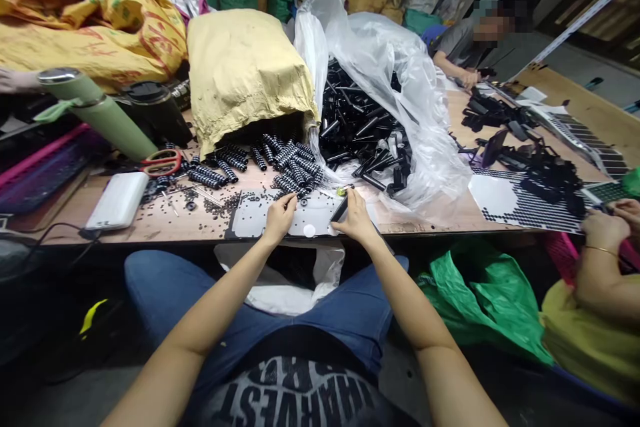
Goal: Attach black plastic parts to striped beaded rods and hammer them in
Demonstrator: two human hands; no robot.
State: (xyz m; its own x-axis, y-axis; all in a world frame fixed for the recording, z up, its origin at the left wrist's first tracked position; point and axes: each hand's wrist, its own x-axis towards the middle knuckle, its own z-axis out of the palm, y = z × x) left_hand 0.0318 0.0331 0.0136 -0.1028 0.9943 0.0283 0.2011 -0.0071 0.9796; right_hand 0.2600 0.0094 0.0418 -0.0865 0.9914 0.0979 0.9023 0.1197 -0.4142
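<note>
My right hand (357, 219) grips a dark, elongated plastic part (340, 211) at the table's front edge. A small yellow-green piece (342, 192) shows at the part's far end. My left hand (280, 219) is closed in a pinch over a white sheet (320, 208); anything between its fingertips is too small to make out. Just beyond the left hand lies a heap of black springs or ribbed rods with pale coils (299, 165). Many tiny black bits (220, 208) are scattered to the left.
A torn yellow paper sack (250, 60) and a clear plastic bag (425, 120) of black plastic parts (363, 120) stand behind. Red-handled scissors (163, 163), a white box (117, 200) and a green flask (107, 113) are left. Co-workers' hands (607, 227) work at right.
</note>
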